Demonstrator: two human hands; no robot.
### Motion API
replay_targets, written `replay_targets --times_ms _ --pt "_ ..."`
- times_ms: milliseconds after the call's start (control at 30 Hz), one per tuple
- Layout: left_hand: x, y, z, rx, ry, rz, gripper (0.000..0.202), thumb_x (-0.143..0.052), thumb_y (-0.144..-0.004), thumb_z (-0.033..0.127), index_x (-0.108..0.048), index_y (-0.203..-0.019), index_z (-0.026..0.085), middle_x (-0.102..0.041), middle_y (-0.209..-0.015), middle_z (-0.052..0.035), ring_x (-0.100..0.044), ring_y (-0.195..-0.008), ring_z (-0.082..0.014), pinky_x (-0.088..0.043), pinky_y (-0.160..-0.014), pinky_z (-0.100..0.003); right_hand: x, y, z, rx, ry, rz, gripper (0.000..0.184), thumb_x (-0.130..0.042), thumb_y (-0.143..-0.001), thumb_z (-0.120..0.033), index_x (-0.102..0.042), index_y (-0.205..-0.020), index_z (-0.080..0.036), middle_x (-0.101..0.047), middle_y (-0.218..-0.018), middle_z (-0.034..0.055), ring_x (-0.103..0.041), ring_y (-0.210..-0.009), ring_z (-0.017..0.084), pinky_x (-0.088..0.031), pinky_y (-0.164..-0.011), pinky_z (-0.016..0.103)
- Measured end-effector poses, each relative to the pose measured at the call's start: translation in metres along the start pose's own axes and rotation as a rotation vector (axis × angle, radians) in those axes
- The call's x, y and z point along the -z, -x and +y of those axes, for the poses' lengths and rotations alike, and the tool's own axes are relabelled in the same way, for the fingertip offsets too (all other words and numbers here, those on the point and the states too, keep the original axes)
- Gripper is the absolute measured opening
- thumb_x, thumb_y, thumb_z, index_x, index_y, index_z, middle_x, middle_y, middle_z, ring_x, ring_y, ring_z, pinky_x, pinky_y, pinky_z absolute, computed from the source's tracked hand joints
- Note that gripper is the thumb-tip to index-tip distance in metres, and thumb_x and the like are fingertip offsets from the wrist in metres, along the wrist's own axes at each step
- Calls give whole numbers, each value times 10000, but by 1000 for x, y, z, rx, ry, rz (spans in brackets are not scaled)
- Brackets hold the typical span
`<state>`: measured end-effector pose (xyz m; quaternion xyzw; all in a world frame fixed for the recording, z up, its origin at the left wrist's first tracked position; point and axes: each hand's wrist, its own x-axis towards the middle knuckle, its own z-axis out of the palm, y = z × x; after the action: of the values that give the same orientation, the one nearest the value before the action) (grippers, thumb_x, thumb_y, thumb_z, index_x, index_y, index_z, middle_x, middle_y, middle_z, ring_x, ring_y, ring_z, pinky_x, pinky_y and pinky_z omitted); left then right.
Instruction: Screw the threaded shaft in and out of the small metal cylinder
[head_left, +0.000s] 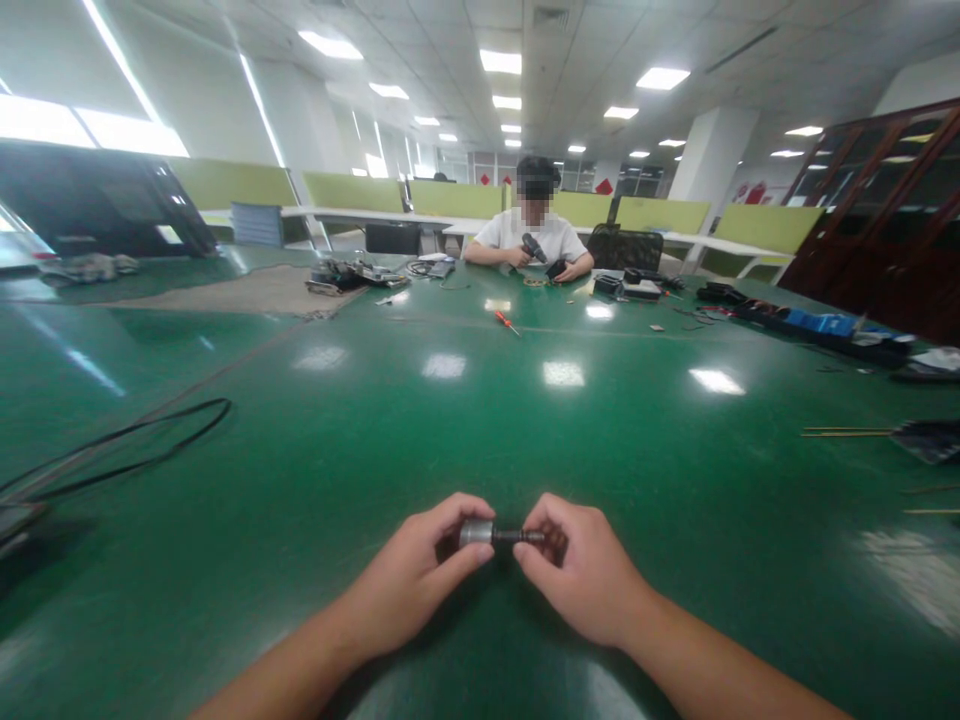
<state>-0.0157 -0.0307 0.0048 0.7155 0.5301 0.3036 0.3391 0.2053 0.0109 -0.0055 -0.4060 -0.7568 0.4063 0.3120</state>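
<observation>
My left hand (420,560) grips a short silver metal cylinder (477,532) between thumb and fingers. A thin dark shaft (510,536) sticks out of the cylinder's right end, roughly level. On the far end of that shaft, my right hand (581,560) is closed, thumb below and fingers curled around it. Whether cylinder and shaft are one piece or two fitted together, I cannot tell. Both hands are just above the green tabletop (360,430) near its front edge, and the fingers hide part of the metal piece.
Across the table a person in a white shirt (495,235) holds a power drill (534,248). An orange-handled screwdriver (506,321) lies mid-table. A black cable loop (150,425) is at left, a pile of parts (352,275) at the back, and blue items (821,322) at right.
</observation>
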Motion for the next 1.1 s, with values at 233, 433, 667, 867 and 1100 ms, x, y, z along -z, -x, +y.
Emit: replay_targets --times_ms 233,433,667,867,1100 --pt "0 0 3 19 5 5 192 -572 -946 300 -602 -1129 250 -655 -966 14 -599 -870 -181 -423 -783 -272 0 1 1 1 -4 5 83 -619 -788 -158 -548 -763 -192 -551 -597 -52 -517 -529 100 -356 -517 200" --pt "0 -1 4 16 3 3 191 -566 -945 296 -604 -1126 248 -658 -967 11 -603 -874 -185 -425 -789 -272 0 2 0 -3 1 0 80 -615 -785 -157 -548 -762 -193 -559 -600 -46 -521 -531 102 -361 -516 201" --pt "0 -1 4 18 13 8 181 -581 -943 287 -604 -1120 258 -656 -979 23 -601 -892 -176 -420 -804 -267 2 1 -4 -2 8 11 96 -612 -775 -147 -536 -739 -192 -542 -577 -53 -510 -516 98 -347 -505 196" --pt "0 0 4 24 21 6 187 -574 -944 297 -603 -1123 251 -649 -957 18 -593 -864 -177 -420 -784 -269 2 1 -5 -9 14 14 91 -607 -773 -145 -537 -739 -193 -550 -581 -51 -514 -516 100 -354 -506 197" --pt "-1 0 3 27 14 11 182 -576 -949 309 -600 -1119 247 -653 -949 11 -591 -857 -182 -423 -782 -275 1 1 -1 -3 24 27 85 -605 -776 -151 -539 -747 -196 -551 -582 -51 -519 -511 102 -356 -501 199"
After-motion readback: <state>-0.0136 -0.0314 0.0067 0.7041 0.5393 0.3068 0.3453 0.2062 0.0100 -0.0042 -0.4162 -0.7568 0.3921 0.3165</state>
